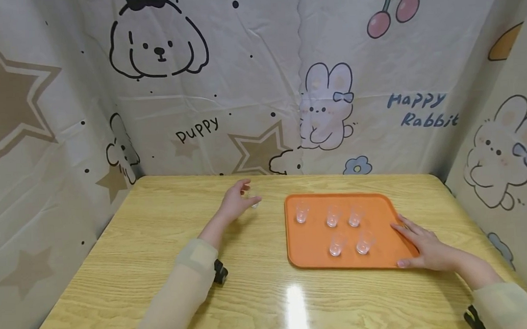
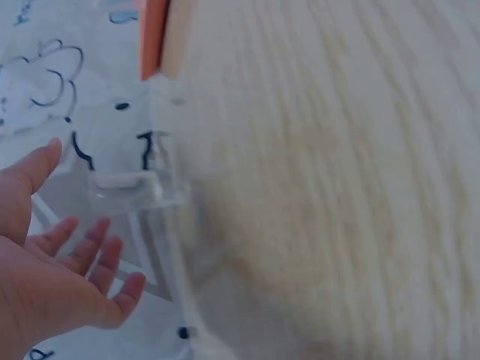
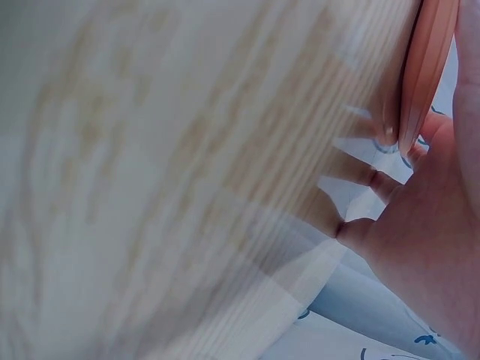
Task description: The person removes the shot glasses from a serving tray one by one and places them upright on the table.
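My left hand [image 1: 236, 201] reaches to the far middle of the table, fingers spread, beside a small clear shot glass [image 1: 255, 204]. In the left wrist view a gap shows between the thumb and fingers, and the glass [image 2: 126, 191] stands just past them. An orange tray [image 1: 312, 258] lies to the right with several similar shot glasses [image 1: 332, 217] standing upright on it in two rows. At the tray's right front corner rests my right hand [image 1: 432, 250], thumb at the front rim and fingers along the right side. Some of its fingertips [image 3: 352, 232] touch the tabletop.
The wood-grain table [image 1: 159, 208] has rounded far corners. A printed cloth [image 1: 225, 87] with cartoon animals and stars hangs behind it and along both sides. Bare tabletop lies between the lone glass and the tray.
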Tool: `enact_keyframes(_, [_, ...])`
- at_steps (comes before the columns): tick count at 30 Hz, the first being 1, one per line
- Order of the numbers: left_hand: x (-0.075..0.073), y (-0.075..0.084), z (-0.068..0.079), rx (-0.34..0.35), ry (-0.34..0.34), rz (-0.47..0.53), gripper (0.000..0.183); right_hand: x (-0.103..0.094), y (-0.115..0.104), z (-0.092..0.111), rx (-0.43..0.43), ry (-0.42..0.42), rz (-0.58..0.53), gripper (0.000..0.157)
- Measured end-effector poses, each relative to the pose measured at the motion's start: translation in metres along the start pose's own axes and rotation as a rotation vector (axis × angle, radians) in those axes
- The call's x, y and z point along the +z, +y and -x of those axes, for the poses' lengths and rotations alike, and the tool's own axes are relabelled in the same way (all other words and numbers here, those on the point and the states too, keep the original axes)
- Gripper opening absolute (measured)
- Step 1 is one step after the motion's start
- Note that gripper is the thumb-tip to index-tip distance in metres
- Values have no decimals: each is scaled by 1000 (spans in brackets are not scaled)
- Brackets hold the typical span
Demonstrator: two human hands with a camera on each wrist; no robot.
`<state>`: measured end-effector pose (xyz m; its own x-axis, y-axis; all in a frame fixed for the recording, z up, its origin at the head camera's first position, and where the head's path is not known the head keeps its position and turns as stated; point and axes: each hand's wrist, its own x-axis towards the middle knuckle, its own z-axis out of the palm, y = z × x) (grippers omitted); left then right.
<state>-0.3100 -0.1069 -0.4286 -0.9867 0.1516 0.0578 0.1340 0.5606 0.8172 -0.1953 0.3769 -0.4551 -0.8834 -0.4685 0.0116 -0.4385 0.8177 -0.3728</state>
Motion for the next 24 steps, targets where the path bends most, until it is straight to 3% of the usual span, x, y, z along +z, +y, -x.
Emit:
enact_keyframes(5, [-2,15,13,-20,56,-60,72,0,1,1,3,-6,-11,88])
enact_keyframes(10, [-1,34,30,25,108,-74,71,1,3,-1,15,-10,-8,89])
enact_keyframes(19, [18,55,53,85,67,-6,72,1,4,0,19,-19,-20,89])
enact_keyframes(24, [32,61,58,120,38,69,77,1,3,0,19,-14,-26,89])
